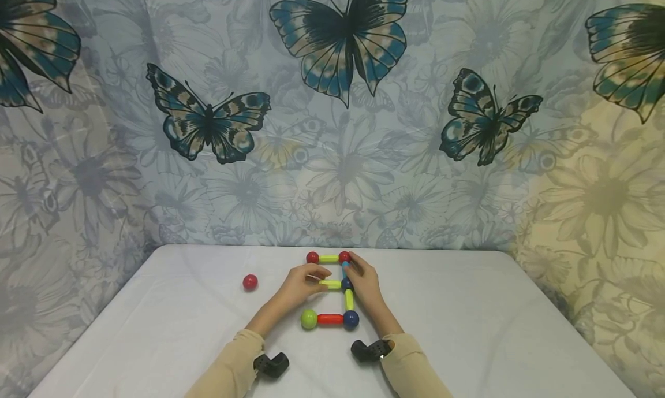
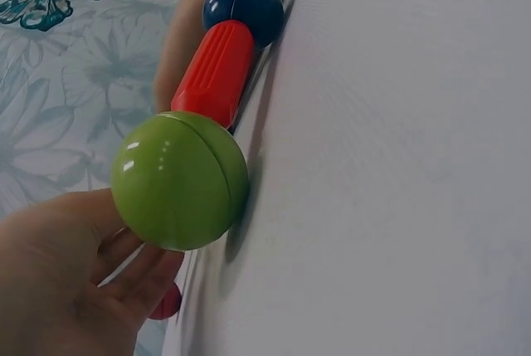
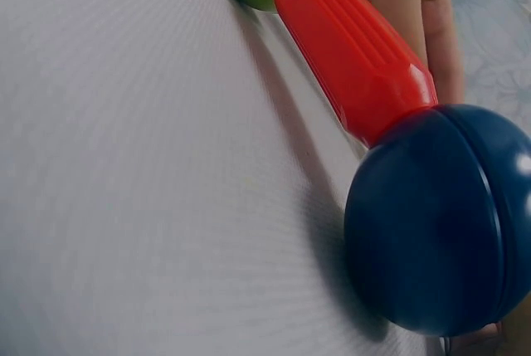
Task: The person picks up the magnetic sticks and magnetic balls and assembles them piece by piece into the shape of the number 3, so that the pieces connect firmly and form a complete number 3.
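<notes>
A flat shape of magnetic building sticks and balls lies in front of me. My left hand [image 1: 301, 283] pinches the left end of the middle yellow-green stick [image 1: 331, 284], whose right end meets a dark blue ball [image 1: 346, 283]. On the right side, my right hand [image 1: 365, 279] grips around the light blue stick [image 1: 344, 267], fingertips right at the upper red ball [image 1: 344, 257]. Nearest me, a red stick [image 1: 330, 319] joins a green ball [image 2: 180, 180] to a larger-looking dark blue ball [image 3: 438, 219]. In the wrist views these near pieces hide much of both hands' grips.
One loose red ball [image 1: 250, 282] lies left of the shape on the white table [image 1: 182, 323]. At the top, another yellow-green stick [image 1: 328, 259] ends in a red ball [image 1: 312, 257]. A butterfly-print cloth [image 1: 343, 196] hangs behind the table's far edge.
</notes>
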{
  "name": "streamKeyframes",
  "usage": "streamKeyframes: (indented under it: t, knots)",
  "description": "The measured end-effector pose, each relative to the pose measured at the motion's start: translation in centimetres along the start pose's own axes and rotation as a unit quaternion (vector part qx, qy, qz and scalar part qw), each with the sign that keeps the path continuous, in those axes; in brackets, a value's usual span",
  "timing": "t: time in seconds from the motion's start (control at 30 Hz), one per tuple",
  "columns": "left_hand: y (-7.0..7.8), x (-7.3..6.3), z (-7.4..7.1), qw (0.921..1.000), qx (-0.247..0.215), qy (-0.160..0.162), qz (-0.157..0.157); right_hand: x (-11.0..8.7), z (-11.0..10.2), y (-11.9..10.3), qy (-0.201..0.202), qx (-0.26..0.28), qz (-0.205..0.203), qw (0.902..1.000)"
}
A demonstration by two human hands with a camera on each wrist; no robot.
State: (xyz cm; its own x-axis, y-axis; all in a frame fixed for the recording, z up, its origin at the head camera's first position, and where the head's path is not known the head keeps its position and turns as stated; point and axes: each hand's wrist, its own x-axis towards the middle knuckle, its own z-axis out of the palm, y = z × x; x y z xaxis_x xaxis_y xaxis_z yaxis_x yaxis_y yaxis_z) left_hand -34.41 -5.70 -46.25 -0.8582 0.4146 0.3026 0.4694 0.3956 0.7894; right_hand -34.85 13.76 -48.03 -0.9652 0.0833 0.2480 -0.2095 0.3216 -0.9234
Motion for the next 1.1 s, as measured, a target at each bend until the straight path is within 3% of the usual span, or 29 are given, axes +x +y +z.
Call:
streamKeyframes:
  t: [0.13,0.57,0.9,1.1]
  knots:
    - [0.3,-0.2,-0.6,0.9998,0.000,-0.004,-0.017,-0.1,0.0,-0.1,-0.001,-0.001,0.003,1.0000]
    - [0.9,-1.6,-3.5,0.9995,0.012,0.017,-0.024,-0.1,0.0,-0.3,-0.001,0.008,0.016,0.9999]
    - [-0.3,-2.2,-7.8,0.9982,0.031,0.019,-0.047,-0.1,0.0,-0.2,-0.004,0.015,0.012,0.9998]
    - [-1.2,-3.0,-10.3,0.9976,0.042,0.000,-0.055,-0.2,-0.1,-0.3,0.000,0.017,0.013,0.9998]
